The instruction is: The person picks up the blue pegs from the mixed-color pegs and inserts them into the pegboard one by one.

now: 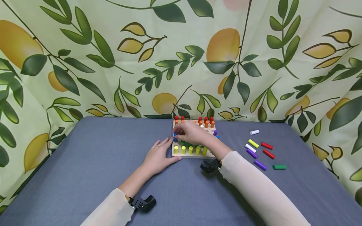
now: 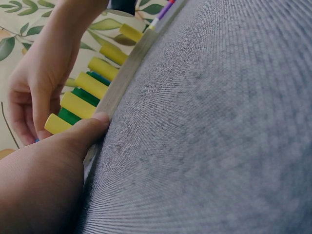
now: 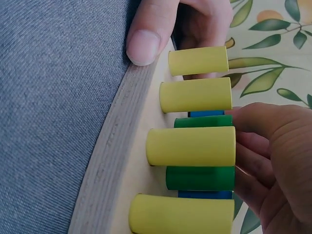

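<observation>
A wooden pegboard [image 1: 195, 156] carries rows of coloured pegs, with yellow pegs [image 1: 190, 150] along the front. Over the board's left side, my right hand [image 1: 193, 132] pinches a blue peg [image 1: 175, 137] between thumb and fingers. The peg stands upright; its lower end meets the board area behind the yellow row. My left hand [image 1: 159, 157] rests at the near left corner, its thumb [image 3: 145, 46] on the front edge and its fingers along the left side. Green pegs [image 3: 201, 178] show behind the yellow ones in the right wrist view. My right hand hides part of the middle rows.
Loose pegs lie on the grey cloth to the right: white [image 1: 254, 132], yellow [image 1: 253, 143], red [image 1: 268, 153], purple [image 1: 260, 165] and green [image 1: 279, 167]. Red pegs [image 1: 211, 119] and orange pegs [image 1: 212, 124] fill the board's back rows. A leaf-patterned curtain [image 1: 181, 72] hangs behind the table.
</observation>
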The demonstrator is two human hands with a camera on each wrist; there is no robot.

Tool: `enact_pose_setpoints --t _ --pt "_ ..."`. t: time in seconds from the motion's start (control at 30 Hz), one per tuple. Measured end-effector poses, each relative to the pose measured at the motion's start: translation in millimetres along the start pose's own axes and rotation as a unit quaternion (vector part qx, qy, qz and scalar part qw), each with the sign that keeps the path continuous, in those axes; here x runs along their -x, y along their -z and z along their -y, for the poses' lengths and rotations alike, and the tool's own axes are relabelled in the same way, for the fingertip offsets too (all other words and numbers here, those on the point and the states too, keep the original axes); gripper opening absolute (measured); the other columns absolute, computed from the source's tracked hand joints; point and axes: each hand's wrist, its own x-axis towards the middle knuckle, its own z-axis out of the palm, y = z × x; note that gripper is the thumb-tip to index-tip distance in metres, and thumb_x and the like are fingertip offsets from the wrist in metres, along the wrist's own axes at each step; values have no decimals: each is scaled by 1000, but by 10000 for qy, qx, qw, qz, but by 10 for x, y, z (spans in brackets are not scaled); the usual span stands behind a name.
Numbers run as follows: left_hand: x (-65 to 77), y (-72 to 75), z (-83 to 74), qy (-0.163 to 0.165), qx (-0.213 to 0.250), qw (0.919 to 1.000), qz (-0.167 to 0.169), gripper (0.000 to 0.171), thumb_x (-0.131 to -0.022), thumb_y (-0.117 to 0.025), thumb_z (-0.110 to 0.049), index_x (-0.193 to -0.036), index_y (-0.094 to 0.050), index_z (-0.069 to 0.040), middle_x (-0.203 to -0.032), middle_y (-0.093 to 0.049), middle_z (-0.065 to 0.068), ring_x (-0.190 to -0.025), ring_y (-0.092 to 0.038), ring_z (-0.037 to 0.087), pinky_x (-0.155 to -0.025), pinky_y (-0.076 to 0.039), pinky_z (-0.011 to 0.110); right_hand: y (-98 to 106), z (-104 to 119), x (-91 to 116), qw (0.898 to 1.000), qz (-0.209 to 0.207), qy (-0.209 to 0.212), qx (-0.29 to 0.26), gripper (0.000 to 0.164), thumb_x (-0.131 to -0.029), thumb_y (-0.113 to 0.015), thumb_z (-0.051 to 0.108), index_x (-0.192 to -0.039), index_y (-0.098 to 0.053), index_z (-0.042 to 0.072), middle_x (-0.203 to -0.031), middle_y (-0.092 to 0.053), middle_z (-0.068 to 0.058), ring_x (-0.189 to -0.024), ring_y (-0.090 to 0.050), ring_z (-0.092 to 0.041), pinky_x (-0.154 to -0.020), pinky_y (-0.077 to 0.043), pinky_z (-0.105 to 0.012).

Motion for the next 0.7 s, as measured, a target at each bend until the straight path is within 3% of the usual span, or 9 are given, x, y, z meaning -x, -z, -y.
enact_pose_setpoints --t 0.5,0.7 --pt "-39 -38 -32 -85 -32 9999 102 88 -86 -73 -58 -154 -44 -11 -156 -47 14 -148 -43 28 -127 -25 51 16 -2 76 9990 34 -105 431 13 -94 -72 13 -105 -77 11 -96 -78 -2 -85 -70 -9 -79 -60 -26" --pt "-27 -26 -29 -87 -30 9999 53 87 -86 -74 -57 -153 -45 -11 -156 -48 15 -147 -44 30 -126 -27 52 91 50 120 9981 103 -64 603 22 -97 -68 17 -116 -76 9 -106 -78 -3 -92 -71 -12 -84 -60 -31"
